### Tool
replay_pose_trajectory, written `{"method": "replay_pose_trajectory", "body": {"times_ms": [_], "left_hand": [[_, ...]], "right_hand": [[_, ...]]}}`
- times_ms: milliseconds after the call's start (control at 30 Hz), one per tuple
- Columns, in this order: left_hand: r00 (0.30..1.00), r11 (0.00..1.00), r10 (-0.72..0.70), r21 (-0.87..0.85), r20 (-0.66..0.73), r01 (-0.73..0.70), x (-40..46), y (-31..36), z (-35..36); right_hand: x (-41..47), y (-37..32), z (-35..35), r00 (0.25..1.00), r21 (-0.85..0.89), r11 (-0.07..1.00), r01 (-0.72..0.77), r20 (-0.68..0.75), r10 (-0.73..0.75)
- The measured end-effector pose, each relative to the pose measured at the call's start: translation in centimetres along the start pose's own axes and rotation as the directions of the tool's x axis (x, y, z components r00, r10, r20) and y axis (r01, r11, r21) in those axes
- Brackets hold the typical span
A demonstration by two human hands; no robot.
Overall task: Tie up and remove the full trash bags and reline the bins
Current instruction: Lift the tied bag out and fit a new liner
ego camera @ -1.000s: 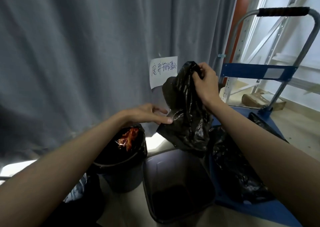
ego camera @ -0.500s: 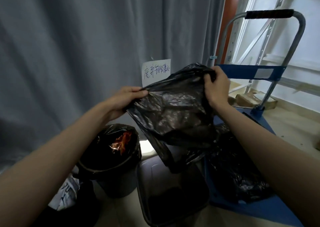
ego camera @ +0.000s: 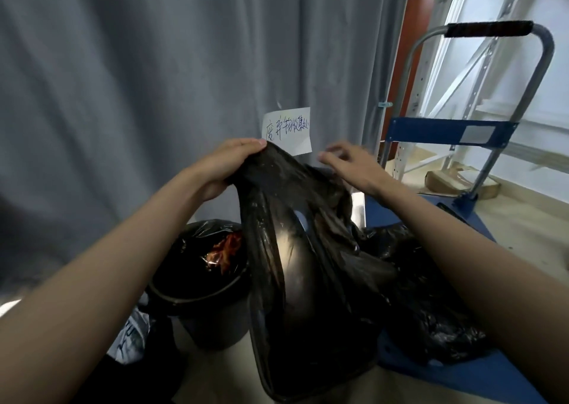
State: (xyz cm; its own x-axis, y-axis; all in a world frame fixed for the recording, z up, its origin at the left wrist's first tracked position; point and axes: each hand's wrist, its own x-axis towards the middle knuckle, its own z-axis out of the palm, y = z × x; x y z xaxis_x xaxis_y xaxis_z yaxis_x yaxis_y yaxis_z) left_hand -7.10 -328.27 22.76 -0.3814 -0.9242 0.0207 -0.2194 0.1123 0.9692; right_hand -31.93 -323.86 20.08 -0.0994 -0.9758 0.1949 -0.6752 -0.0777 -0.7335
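An empty black trash bag (ego camera: 295,219) hangs in front of me, its lower part draped into the dark rectangular bin (ego camera: 308,382) below. My left hand (ego camera: 229,165) grips the bag's upper left edge. My right hand (ego camera: 351,166) hovers just right of the bag's top with spread, blurred fingers and holds nothing. A round black bin (ego camera: 200,305) at lower left is lined with a black bag holding orange-red wrappers (ego camera: 224,249). A filled black trash bag (ego camera: 425,296) lies on the blue cart deck at right.
A grey curtain (ego camera: 138,80) fills the back, with a handwritten paper note (ego camera: 288,131) pinned to it. The blue platform cart (ego camera: 462,382) with its metal handle (ego camera: 489,29) stands at right. A white printed bag (ego camera: 132,339) lies at lower left.
My right hand has let go of the bag's right edge and opened. The bag has dropped lower into the rectangular bin, held by my left hand alone.
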Motion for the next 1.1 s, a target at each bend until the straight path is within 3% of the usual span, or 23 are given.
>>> {"method": "replay_pose_trajectory", "body": {"times_ms": [33, 100, 167, 233, 400, 500, 567, 667, 733, 867, 1000, 1100], "left_hand": [[1.000, 1.000, -0.011, -0.017, 0.000, 0.011, -0.1, 0.0, 0.2], [1.000, 0.997, -0.025, -0.069, 0.014, 0.026, -0.2, 0.1, 0.6], [0.998, 0.992, -0.030, -0.122, 0.060, 0.037, -0.5, 0.1, 1.0], [0.993, 0.990, -0.035, -0.134, 0.110, 0.050, -0.7, -0.1, 1.4], [0.985, 0.964, -0.110, -0.226, 0.136, 0.139, -0.7, -0.8, 2.3], [0.949, 0.930, -0.109, -0.307, 0.297, 0.203, -0.7, -0.9, 2.7], [0.952, 0.952, -0.053, -0.272, 0.300, 0.139, -0.4, -1.0, 3.0], [0.988, 0.995, 0.099, -0.027, 0.121, -0.096, 0.0, -1.4, 2.8], [0.977, 0.950, 0.179, 0.237, 0.117, -0.202, 0.1, -2.2, 2.0], [0.954, 0.874, 0.057, 0.447, 0.296, -0.191, -0.6, -3.4, 2.6], [0.957, 0.821, 0.047, 0.535, 0.286, -0.200, -0.7, -4.9, 5.2], [0.978, 0.713, 0.022, 0.683, 0.209, -0.162, -0.9, -7.6, 7.3]], "right_hand": [[-0.5, -0.6, 0.1, 0.982, 0.019, 0.998, -0.067, 0.177, 0.062], [-1.5, -0.8, 0.4, 0.872, 0.021, 0.979, -0.205, 0.459, 0.173], [-2.1, 0.0, 1.5, 0.748, 0.095, 0.946, -0.310, 0.639, 0.181], [-2.5, 0.6, 2.7, 0.684, 0.213, 0.904, -0.372, 0.721, 0.111], [-2.6, 0.1, 3.2, 0.641, 0.470, 0.712, -0.522, 0.767, -0.036], [-2.6, -0.5, 3.3, 0.737, 0.481, 0.785, -0.391, 0.674, -0.045], [-2.5, -1.0, 3.7, 0.832, 0.478, 0.805, -0.352, 0.554, 0.035], [-2.5, -1.3, 3.0, 0.889, 0.462, 0.808, -0.364, 0.430, 0.155], [-2.6, -1.5, 1.8, 0.877, 0.379, 0.852, -0.361, 0.449, 0.172], [-2.7, -1.8, 0.0, 0.888, 0.215, 0.938, -0.272, 0.431, 0.159], [-2.6, -2.2, -1.2, 0.894, 0.023, 0.986, -0.165, 0.425, 0.140], [-3.3, -1.7, -1.5, 0.865, -0.133, 0.986, -0.097, 0.480, 0.150]]}}
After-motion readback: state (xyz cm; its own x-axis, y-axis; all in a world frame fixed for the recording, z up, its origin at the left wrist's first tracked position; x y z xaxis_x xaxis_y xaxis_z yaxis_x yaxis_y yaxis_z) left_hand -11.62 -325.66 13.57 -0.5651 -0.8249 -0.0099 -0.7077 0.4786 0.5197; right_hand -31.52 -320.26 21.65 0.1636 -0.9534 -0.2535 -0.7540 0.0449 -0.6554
